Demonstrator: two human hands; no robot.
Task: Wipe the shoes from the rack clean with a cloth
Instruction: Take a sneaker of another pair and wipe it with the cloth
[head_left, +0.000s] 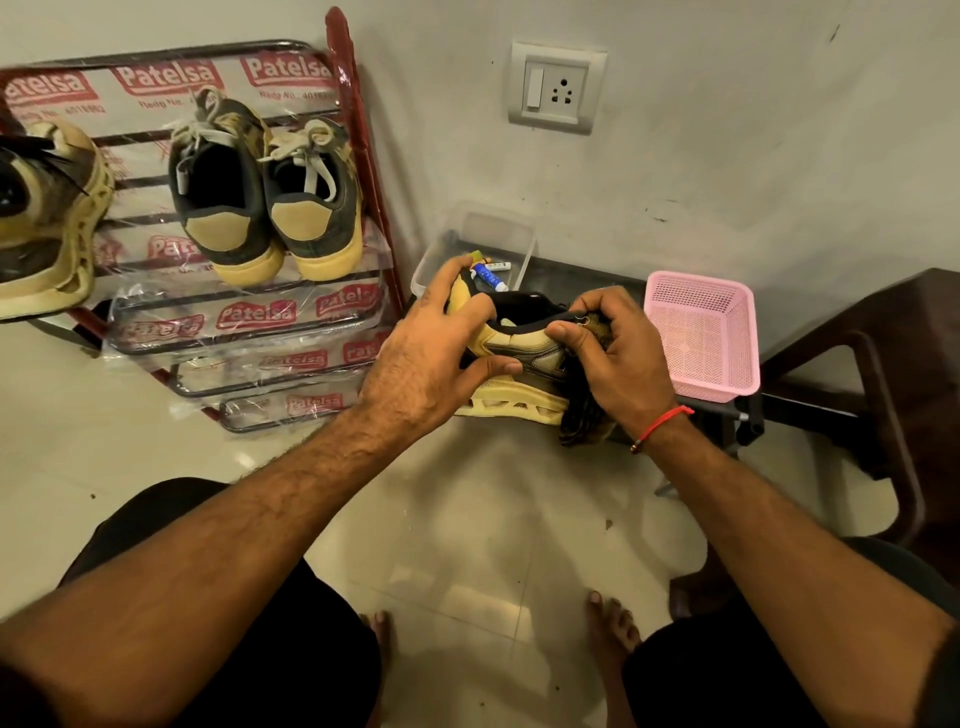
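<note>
I hold a tan and black sneaker (524, 353) with a yellow sole in front of me, above the floor. My left hand (436, 348) grips its heel end. My right hand (613, 353) presses a dark cloth (584, 423) against the shoe's toe half, and the cloth hangs down below the sole. On the red metal shoe rack (363, 156) at the left stand a pair of dark sneakers (265, 192) with tan heels and yellow soles. A single tan sneaker (47, 228) sits at the rack's far left.
A clear plastic box (524, 260) holding a small tube sits against the wall behind the shoe. A pink mesh basket (701, 332) rests on a dark low stand to the right, beside a brown plastic chair (893, 364). My bare feet are on the tiled floor.
</note>
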